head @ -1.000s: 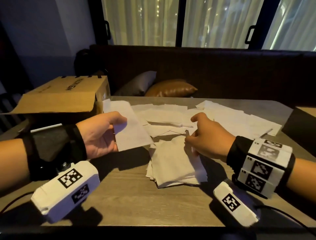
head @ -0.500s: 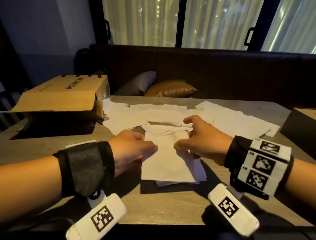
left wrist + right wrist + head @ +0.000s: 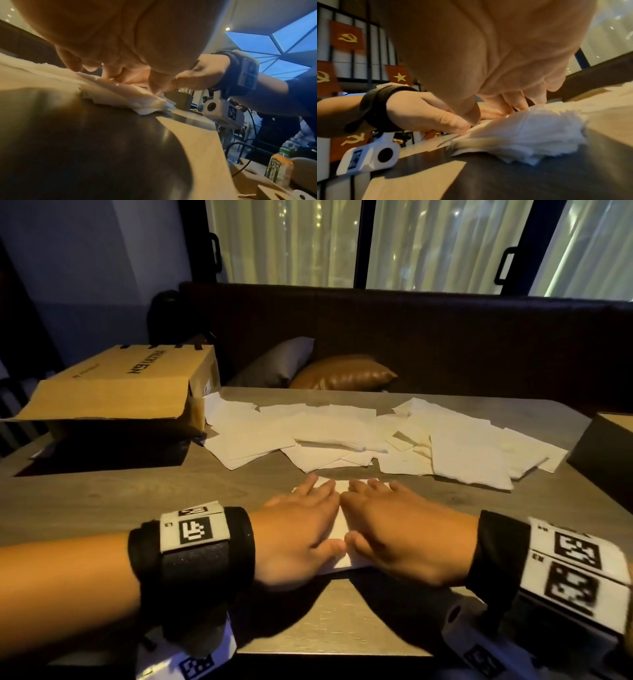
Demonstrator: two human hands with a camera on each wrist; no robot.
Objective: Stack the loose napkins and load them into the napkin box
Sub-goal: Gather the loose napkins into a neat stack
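Observation:
A stack of white napkins (image 3: 342, 525) lies on the wooden table (image 3: 102, 508) near its front edge. My left hand (image 3: 301, 525) and right hand (image 3: 394, 529) lie flat side by side on top of it, fingers stretched forward, pressing it down. Most of the stack is hidden under the palms. The left wrist view shows the stack (image 3: 120, 97) under my fingertips (image 3: 154, 86). In the right wrist view its ragged edge (image 3: 530, 135) fans out. Loose white napkins (image 3: 342, 436) lie spread across the table behind. A dark box (image 3: 606, 450) stands at the right edge.
An open brown cardboard box (image 3: 120, 392) lies on its side at the back left of the table. Behind the table runs a dark bench with a grey cushion (image 3: 274, 361) and a brown cushion (image 3: 342, 371). Curtained windows are above.
The left hand brought a napkin from the left onto the stack. Both hands then let go of it and flattened onto the top of the stack, palms down.

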